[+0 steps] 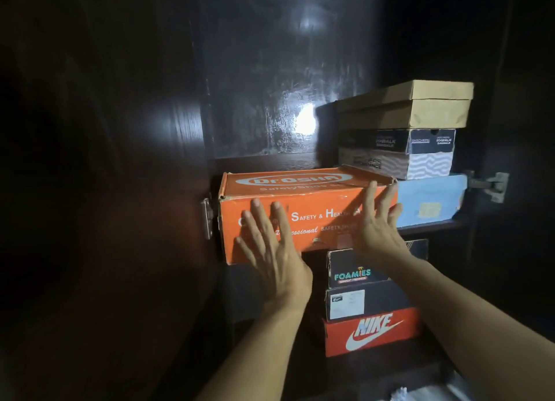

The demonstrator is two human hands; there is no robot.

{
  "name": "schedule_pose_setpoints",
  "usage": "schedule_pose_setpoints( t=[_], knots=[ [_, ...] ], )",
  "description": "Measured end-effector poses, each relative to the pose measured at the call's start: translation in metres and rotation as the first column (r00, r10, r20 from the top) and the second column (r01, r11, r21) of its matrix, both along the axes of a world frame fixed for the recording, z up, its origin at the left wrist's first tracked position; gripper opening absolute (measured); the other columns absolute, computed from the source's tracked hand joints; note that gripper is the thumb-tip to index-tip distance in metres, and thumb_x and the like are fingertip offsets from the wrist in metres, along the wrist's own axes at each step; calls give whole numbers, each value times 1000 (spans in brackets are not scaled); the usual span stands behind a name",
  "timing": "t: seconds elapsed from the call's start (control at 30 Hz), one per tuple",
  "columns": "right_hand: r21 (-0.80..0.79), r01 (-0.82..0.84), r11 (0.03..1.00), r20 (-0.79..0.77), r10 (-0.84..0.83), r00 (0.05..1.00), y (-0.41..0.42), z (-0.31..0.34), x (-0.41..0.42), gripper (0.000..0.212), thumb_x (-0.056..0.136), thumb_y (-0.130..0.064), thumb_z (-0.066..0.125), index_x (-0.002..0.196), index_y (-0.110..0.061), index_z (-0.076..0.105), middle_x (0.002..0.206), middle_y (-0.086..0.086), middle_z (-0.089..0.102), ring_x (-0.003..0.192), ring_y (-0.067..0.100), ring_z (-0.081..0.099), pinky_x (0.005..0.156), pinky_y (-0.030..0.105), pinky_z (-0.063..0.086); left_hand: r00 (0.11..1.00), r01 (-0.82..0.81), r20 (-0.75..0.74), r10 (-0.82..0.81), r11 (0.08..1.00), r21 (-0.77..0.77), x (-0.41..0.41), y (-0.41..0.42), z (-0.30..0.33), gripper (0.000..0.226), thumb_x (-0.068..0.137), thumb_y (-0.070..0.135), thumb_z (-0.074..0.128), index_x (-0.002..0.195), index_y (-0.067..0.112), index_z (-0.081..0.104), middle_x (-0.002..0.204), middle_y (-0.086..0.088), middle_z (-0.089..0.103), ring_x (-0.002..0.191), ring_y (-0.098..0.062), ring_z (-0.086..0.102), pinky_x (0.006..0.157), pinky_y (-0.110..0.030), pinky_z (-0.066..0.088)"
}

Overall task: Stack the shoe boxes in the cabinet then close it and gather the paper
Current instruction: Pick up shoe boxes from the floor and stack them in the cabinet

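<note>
Straight fingers of the left hand [271, 252] and right hand [375, 220] press flat on the orange Dr.Osha shoe box [300, 208], half onto the upper cabinet shelf [429, 224]. Push evenly, keeping it clear of the blue box [429, 201].

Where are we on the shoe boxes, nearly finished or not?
Partly. Done: tan box, Skechers box and blue box sit stacked on the upper shelf; Foamies box and Nike box are stacked below. In hand: left hand and right hand press flat on the orange Dr.Osha box, which overhangs the shelf. Left: closing the cabinet, gathering paper.
</note>
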State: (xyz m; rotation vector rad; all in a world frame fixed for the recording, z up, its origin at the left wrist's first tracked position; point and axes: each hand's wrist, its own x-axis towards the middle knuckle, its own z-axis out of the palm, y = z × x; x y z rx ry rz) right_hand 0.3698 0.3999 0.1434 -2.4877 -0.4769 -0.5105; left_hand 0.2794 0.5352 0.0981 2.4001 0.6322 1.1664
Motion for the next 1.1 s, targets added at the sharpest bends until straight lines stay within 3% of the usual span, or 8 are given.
schedule_pose_setpoints(
  t=[0.13, 0.4, 0.5, 0.6, 0.73, 0.83, 0.97, 1.1],
  knots=[
    [-141, -255, 957, -161, 232, 959, 11, -9, 11, 76, 98, -10, 40, 154, -19, -11, 159, 13, -27, 146, 47, -9, 117, 63, 8, 981, 24, -195, -10, 997, 74, -1, 10, -8, 101, 82, 31, 69, 155, 23, 0, 156, -5, -30, 145, -29, -24, 115, -62, -2],
    [-192, -267, 944, -236, 219, 947, 42, -11, 36, 68, 97, -21, 40, 155, -26, 4, 163, 4, -14, 147, 40, 16, 115, 61, 21, 910, 61, -409, -76, 997, -48, 5, 37, 3, 99, 85, 38, 65, 154, 24, -4, 160, -2, -25, 145, -33, -24, 114, -64, -6],
    [-219, -297, 929, -294, 227, 928, 45, -8, 32, 62, 91, -30, 35, 150, -31, 18, 163, 3, 11, 142, 42, 27, 111, 64, 24, 902, 40, -424, -84, 993, -110, 5, 39, 8, 98, 84, 39, 66, 154, 26, -1, 161, -2, -20, 145, -37, -22, 114, -64, -7],
    [-151, -353, 924, -282, 302, 911, 35, -9, 25, 41, 92, -34, 38, 132, -29, 42, 132, 12, 54, 119, 37, 54, 98, 57, 44, 912, 28, -400, -92, 986, -162, 6, 32, 11, 96, 83, 42, 67, 154, 26, 4, 163, -5, -8, 146, -38, -17, 115, -65, -3],
    [-160, -311, 937, -255, 265, 930, -4, 3, 8, 29, 99, -17, 43, 124, -17, 59, 118, 11, 62, 101, 24, 61, 82, 34, 52, 941, 69, -325, -91, 994, -80, 8, -1, 13, 85, 81, 42, 68, 151, 21, 23, 161, -8, 15, 149, -35, -3, 116, -63, 5],
    [-246, -232, 941, -304, 152, 940, -53, 17, -11, 31, 98, -25, 49, 120, -11, 64, 116, 12, 66, 106, 28, 62, 93, 39, 50, 932, 213, -276, -235, 971, -109, 13, -35, 19, 64, 75, 41, 70, 132, 23, 49, 145, -1, 45, 142, -31, 26, 113, -61, 21],
    [-318, -64, 946, -313, -41, 949, -141, 24, -41, 28, 86, -36, 65, 103, -15, 73, 106, 7, 73, 97, 27, 69, 89, 39, 55, 767, 448, -420, -486, 873, -192, 14, -88, 27, 53, 61, 52, 66, 106, 23, 66, 111, -3, 69, 100, -27, 64, 86, -42, 54],
    [-380, 88, 921, -369, -238, 899, -237, 23, -77, 52, 76, -39, 76, 122, -20, 65, 102, -2, 68, 76, 22, 67, 75, 40, 61, 483, 666, -556, -676, 696, -268, 9, -158, 32, 57, 73, 43, 77, 117, 11, 62, 117, -6, 63, 103, -27, 61, 73, -26, 44]
  ],
)
